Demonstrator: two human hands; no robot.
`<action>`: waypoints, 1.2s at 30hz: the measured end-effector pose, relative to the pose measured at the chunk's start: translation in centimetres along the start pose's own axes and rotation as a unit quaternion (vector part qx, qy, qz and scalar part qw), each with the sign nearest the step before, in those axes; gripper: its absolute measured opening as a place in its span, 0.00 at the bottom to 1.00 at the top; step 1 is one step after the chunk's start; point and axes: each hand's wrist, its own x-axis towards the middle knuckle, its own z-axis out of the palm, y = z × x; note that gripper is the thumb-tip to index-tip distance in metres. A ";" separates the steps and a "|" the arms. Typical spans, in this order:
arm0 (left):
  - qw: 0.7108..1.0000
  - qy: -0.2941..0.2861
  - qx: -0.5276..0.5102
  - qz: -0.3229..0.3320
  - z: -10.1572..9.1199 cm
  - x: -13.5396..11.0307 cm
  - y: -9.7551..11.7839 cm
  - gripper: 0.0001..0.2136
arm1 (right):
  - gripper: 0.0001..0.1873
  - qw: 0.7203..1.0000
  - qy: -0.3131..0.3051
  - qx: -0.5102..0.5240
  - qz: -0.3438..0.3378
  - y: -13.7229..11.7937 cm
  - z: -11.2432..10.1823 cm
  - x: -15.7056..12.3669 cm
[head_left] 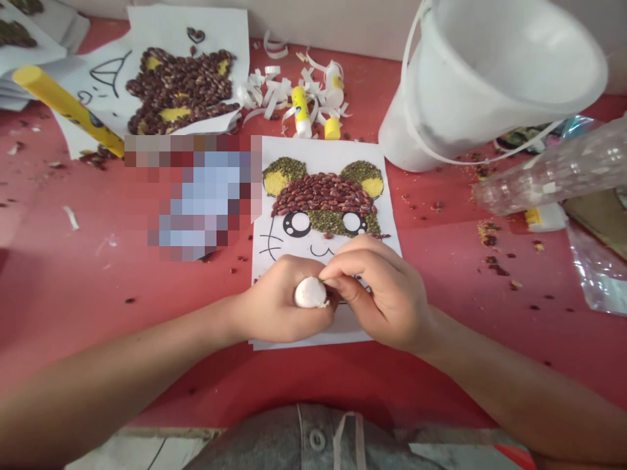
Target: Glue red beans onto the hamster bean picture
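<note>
My left hand (279, 300) is wrapped round a glue stick (310, 292), its round white end turned up towards me. Right beside that end, my right hand (385, 290) pinches thumb and forefinger together; a tiny greenish bit shows at the fingertips, too small to name surely. Under both hands lies a paper sheet with a hamster-like face drawing (321, 249). Red-brown beans (323, 196) cover its forehead, and small green beans (323, 223) fill the ears and the patch between the eyes. Yellow grains (275, 183) fill the inner ears. My hands hide the lower face.
A white bucket (409, 111) stands at the back right, near a clear plastic bottle (553, 170). Behind the drawing are paper strips (277, 94) and a yellow glue stick (299, 108). A bean-covered picture (183, 88) lies back left, beside a tall yellow tube (68, 108). Loose beans dot the red table (98, 261).
</note>
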 end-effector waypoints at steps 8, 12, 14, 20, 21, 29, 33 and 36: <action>0.999 -0.003 0.008 -0.031 0.0 -0.1 -0.1 0.07 | 0.06 0.995 0.014 -0.066 -0.071 0.1 0.2 -0.1; 0.999 -0.007 0.017 -0.043 0.0 0.0 0.0 0.05 | 0.07 0.991 0.027 -0.087 -0.101 0.3 0.3 -0.3; 0.999 -0.009 0.021 -0.037 -0.1 0.0 0.1 0.04 | 0.08 0.989 0.032 -0.099 -0.108 0.3 0.3 -0.4; 0.999 -0.013 0.033 -0.029 -0.2 0.2 0.2 0.03 | 0.09 0.981 0.051 -0.127 -0.138 0.4 0.4 -0.7; 0.999 -0.014 0.034 -0.029 -0.2 0.2 0.2 0.03 | 0.09 0.982 0.052 -0.121 -0.137 0.4 0.5 -0.8; 0.996 -0.001 0.019 -0.085 -0.1 0.2 0.2 0.03 | 0.06 0.997 0.052 -0.023 -0.061 0.6 0.7 -0.6; 0.995 -0.006 0.027 -0.095 -0.2 0.1 0.3 0.02 | 0.07 0.997 0.039 -0.023 -0.068 0.6 0.6 -0.4; 0.995 -0.007 0.024 -0.095 -0.2 0.2 0.2 0.02 | 0.07 0.997 0.033 -0.025 -0.069 0.6 0.5 -0.4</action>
